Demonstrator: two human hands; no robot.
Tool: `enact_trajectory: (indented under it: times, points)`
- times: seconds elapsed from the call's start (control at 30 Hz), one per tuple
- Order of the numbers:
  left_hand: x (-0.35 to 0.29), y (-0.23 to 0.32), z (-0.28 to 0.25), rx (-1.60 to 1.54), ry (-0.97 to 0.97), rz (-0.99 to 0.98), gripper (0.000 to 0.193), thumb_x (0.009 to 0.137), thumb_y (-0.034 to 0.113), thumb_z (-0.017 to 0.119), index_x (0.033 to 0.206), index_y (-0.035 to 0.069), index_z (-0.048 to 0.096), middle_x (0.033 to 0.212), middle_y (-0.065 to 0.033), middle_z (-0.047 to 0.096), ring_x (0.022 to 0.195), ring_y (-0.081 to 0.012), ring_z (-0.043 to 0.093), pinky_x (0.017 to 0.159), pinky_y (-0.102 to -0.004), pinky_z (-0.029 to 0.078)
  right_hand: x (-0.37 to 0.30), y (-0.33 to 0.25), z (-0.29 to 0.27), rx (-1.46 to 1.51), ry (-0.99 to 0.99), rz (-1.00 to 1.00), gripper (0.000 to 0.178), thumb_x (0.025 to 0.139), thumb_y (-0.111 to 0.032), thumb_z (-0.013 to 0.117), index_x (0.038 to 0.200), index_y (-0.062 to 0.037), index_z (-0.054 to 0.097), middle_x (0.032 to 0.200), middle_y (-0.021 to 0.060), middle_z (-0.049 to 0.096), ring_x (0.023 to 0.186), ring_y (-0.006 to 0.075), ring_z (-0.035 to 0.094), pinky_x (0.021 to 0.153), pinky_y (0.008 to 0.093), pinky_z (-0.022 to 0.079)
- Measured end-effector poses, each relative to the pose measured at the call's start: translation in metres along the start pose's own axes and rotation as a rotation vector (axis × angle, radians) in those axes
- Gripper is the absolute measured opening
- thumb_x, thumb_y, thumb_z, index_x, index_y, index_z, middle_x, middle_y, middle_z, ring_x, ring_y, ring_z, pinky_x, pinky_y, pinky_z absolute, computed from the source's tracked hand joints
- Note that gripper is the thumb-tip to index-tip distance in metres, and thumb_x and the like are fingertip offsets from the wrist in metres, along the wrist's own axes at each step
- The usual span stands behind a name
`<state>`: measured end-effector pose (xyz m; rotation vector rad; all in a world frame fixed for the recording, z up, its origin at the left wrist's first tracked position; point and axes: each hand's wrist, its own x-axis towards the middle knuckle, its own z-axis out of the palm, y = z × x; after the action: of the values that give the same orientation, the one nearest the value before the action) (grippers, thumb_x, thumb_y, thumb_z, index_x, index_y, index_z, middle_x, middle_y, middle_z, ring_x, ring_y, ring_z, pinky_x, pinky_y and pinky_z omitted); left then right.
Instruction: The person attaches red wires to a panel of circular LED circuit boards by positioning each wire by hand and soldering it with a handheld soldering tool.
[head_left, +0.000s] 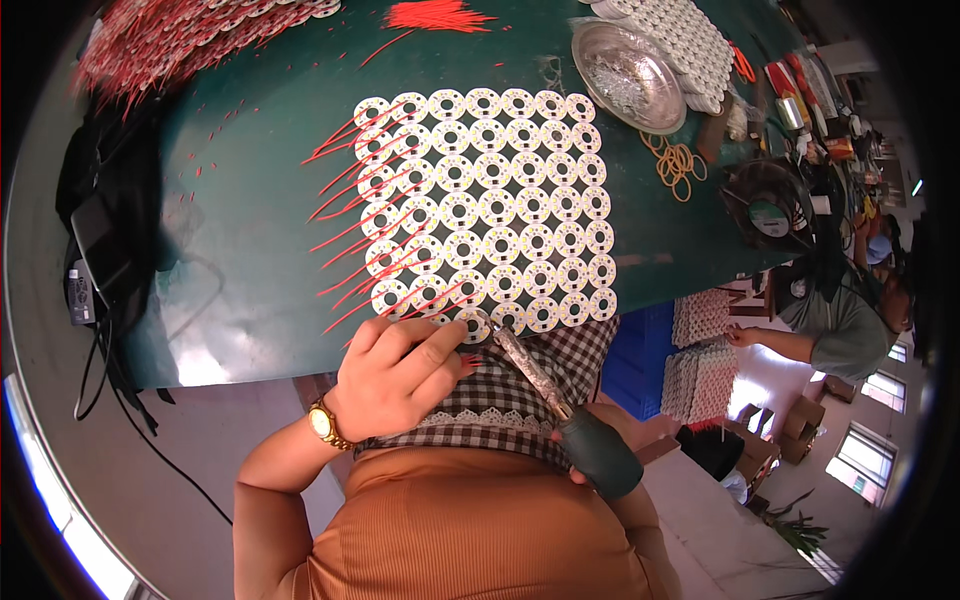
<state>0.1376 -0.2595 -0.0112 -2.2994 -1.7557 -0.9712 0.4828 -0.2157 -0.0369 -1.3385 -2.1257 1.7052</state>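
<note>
A panel of round white LED circuit boards (pixel 497 207) lies in rows at the table's front edge. Thin red wires (pixel 340 205) stick out leftward from boards in its left columns. My left hand (pixel 395 372) is closed at the panel's near edge, with red wire ends showing under its fingers; its fingertips are by a board in the nearest row. Wrapped around the dark handle of a soldering iron (pixel 535 372), my right hand (pixel 608 415) is partly hidden by it. The iron's tip reaches that same near-row board, close to my left fingertips.
A metal bowl (pixel 640 95) with silvery bits stands at the back right, near rubber bands (pixel 680 168) and a dark round fan-like device (pixel 768 210). Loose red wires (pixel 435 15) and wired panels (pixel 190 40) lie far off. Another person (pixel 845 320) works at right, beside a blue crate (pixel 635 360).
</note>
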Motion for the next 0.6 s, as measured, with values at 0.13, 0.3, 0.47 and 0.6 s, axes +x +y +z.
enact_trajectory:
  times: [0.13,0.3,0.47,0.6]
  points:
    - [0.000,0.000,0.000,0.019,0.000,-0.003,0.023,0.079,0.022,0.079,0.089,0.009,0.062,0.115,-0.0054,0.070,0.094,-0.0192,0.063,0.075,-0.0345,0.047,-0.002,-0.017,-0.008,0.089,-0.153,0.253,0.070,0.055,-0.064,0.087,0.092,-0.0076,0.068,0.072,0.0068,0.066,0.064,0.0278,0.065,0.059,0.0382,0.050]
    - [-0.001,0.001,0.001,0.017,-0.004,-0.021,0.023,0.080,0.022,0.079,0.090,0.009,0.062,0.114,-0.0052,0.070,0.095,-0.0193,0.063,0.076,-0.0347,0.047,0.017,-0.030,-0.017,0.068,-0.267,0.169,0.062,0.052,-0.060,0.088,0.086,-0.0114,0.069,0.068,0.0038,0.063,0.061,0.0277,0.062,0.057,0.0393,0.048]
    - [-0.001,0.001,0.000,0.024,-0.006,-0.015,0.024,0.080,0.022,0.079,0.090,0.009,0.062,0.114,-0.0049,0.070,0.094,-0.0192,0.063,0.075,-0.0346,0.047,0.027,-0.041,-0.021,0.059,-0.308,0.077,0.061,0.051,-0.059,0.088,0.085,-0.0118,0.068,0.067,0.0026,0.063,0.061,0.0268,0.062,0.057,0.0388,0.049]
    - [-0.001,0.001,0.000,0.021,0.001,-0.016,0.024,0.080,0.023,0.079,0.090,0.009,0.061,0.113,-0.0049,0.070,0.093,-0.0193,0.063,0.075,-0.0345,0.047,0.024,-0.040,-0.027,0.104,-0.360,0.208,0.062,0.051,-0.059,0.088,0.085,-0.0109,0.068,0.067,0.0030,0.063,0.061,0.0272,0.063,0.058,0.0381,0.050]
